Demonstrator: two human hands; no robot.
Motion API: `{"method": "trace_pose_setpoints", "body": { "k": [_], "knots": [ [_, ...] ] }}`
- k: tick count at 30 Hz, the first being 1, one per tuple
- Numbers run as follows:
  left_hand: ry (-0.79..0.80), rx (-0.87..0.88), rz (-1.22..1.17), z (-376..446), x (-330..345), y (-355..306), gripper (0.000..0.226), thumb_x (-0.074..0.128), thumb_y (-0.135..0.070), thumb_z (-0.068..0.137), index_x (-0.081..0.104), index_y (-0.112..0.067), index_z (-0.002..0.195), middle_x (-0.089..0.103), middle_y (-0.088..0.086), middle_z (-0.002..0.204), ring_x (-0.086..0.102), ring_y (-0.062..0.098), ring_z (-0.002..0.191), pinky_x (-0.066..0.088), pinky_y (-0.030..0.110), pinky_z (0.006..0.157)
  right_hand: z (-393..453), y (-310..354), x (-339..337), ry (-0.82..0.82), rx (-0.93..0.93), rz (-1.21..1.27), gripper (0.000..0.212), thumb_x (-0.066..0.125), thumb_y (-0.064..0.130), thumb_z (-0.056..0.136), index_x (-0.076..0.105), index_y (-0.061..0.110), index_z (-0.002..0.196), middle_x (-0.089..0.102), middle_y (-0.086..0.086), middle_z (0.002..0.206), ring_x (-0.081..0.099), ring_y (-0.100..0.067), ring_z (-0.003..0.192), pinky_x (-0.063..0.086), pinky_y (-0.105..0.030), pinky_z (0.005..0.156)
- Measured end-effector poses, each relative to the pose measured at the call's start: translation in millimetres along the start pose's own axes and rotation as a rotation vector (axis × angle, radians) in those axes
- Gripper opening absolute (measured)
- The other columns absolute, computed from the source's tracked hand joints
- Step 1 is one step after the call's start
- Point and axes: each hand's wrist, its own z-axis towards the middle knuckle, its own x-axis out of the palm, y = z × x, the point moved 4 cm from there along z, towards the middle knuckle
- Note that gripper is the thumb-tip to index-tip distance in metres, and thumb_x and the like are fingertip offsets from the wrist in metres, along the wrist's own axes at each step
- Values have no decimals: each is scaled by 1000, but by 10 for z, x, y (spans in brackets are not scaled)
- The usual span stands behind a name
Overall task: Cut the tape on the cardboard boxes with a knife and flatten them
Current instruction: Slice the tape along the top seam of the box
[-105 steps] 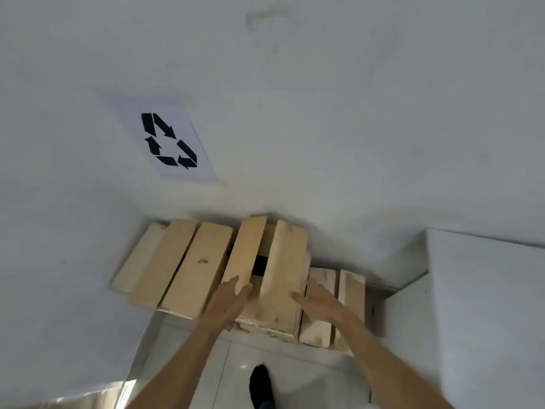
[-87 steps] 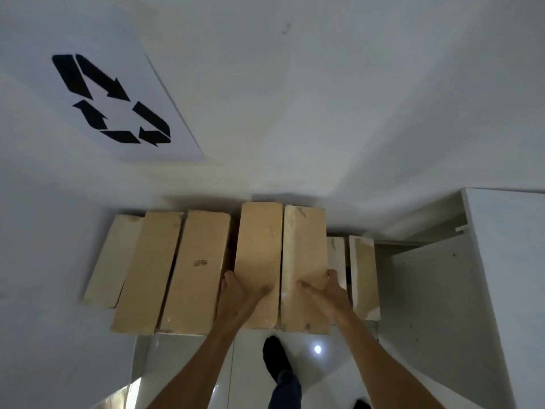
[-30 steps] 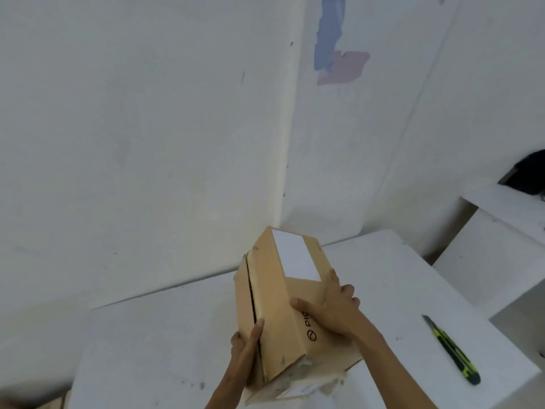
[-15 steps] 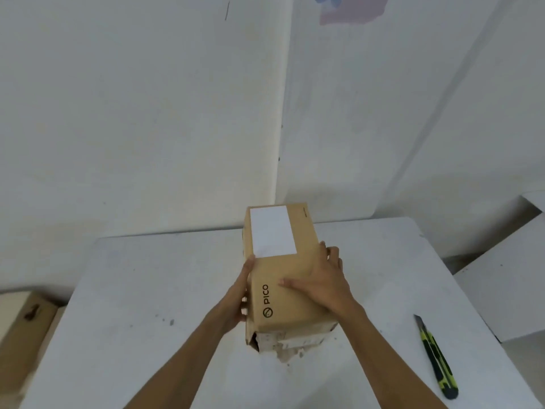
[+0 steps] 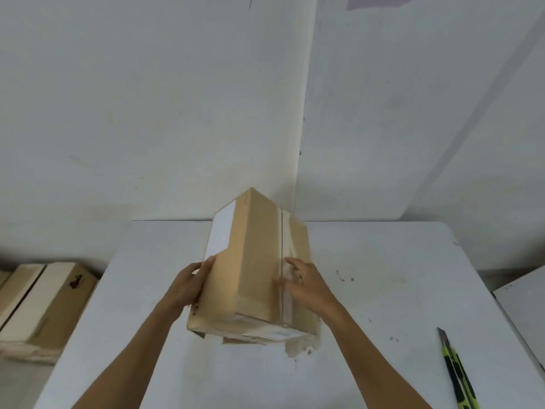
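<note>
A brown cardboard box (image 5: pixel 253 261) is tilted above the middle of the white table (image 5: pixel 383 276), its taped seam facing up and right, a white label on its left face. My left hand (image 5: pixel 188 286) grips the box's left side, thumb on the upper face. My right hand (image 5: pixel 306 283) holds the right side over the tape seam, fingers spread and curved on it. Torn tape hangs from the near end. A green and black utility knife (image 5: pixel 455 373) lies on the table at the right front, apart from both hands.
Several more cardboard boxes (image 5: pixel 41 302) stand on the floor left of the table. A white wall corner rises right behind the table. A second white surface (image 5: pixel 525 302) adjoins the table at the right edge.
I left the row of boxes on the floor, carried one box to the table, and have rolled it so the label faces left and the taped seam is up.
</note>
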Motion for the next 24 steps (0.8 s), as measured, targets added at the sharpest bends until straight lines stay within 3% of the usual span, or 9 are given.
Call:
{"method": "trace_pose_setpoints", "body": {
  "k": [2,4,7,11,14,17,20,22,24],
  "knots": [
    [-73,-15,-5,28,-133,127,53,47,-66,99,63,-26,130,67,1,126,64,20,108,55,41,80,32,-166,155,55,184,-64,102,73,66,83,21,25,161,20,-4,161,26,-30,150,33,-46,118],
    [-44,-72,-45,32,-164,239,49,41,-65,101,67,-29,122,70,4,122,65,19,101,52,39,79,50,-261,295,109,283,36,136,78,77,67,-1,22,164,9,-9,167,23,-34,152,32,-48,121],
    [112,-152,-212,44,-88,472,71,36,-88,89,73,-33,115,75,-1,103,68,19,92,53,39,83,89,-297,430,161,287,155,161,76,93,42,-4,22,162,26,-8,166,37,-31,148,39,-49,119],
    [217,-201,-451,41,126,658,79,43,-86,89,70,-19,120,59,10,129,55,39,106,42,53,101,135,-268,372,99,221,70,139,81,76,65,1,16,161,35,-7,162,42,-29,144,43,-44,114],
    [265,-207,-479,-63,403,622,72,33,-80,96,77,-27,118,72,16,124,69,34,111,51,53,103,123,-279,264,55,233,-46,121,83,69,70,14,15,152,42,-9,153,48,-30,136,47,-38,102],
    [250,-200,-423,-8,468,547,73,38,-80,93,74,-24,123,72,17,121,72,32,108,55,52,97,91,-348,209,35,290,-122,122,81,73,67,13,16,150,41,-11,151,50,-33,132,48,-42,102],
    [262,-183,-369,197,427,442,88,46,-92,81,71,-22,127,67,21,128,66,38,114,46,64,108,93,-396,181,-20,312,-155,118,76,81,62,17,17,143,46,-10,144,55,-32,123,51,-49,99],
    [244,-184,-292,194,422,267,93,51,-96,72,67,-26,132,71,11,125,69,32,114,52,58,103,112,-430,197,-42,308,-186,116,72,85,60,19,20,141,48,-6,139,58,-30,119,53,-49,94],
    [139,-70,-87,182,443,59,95,62,-86,75,50,-21,143,66,6,130,68,26,112,56,46,93,105,-499,195,-28,256,-156,107,70,83,68,24,24,143,51,0,134,60,-27,115,54,-44,91]
  ]
}}
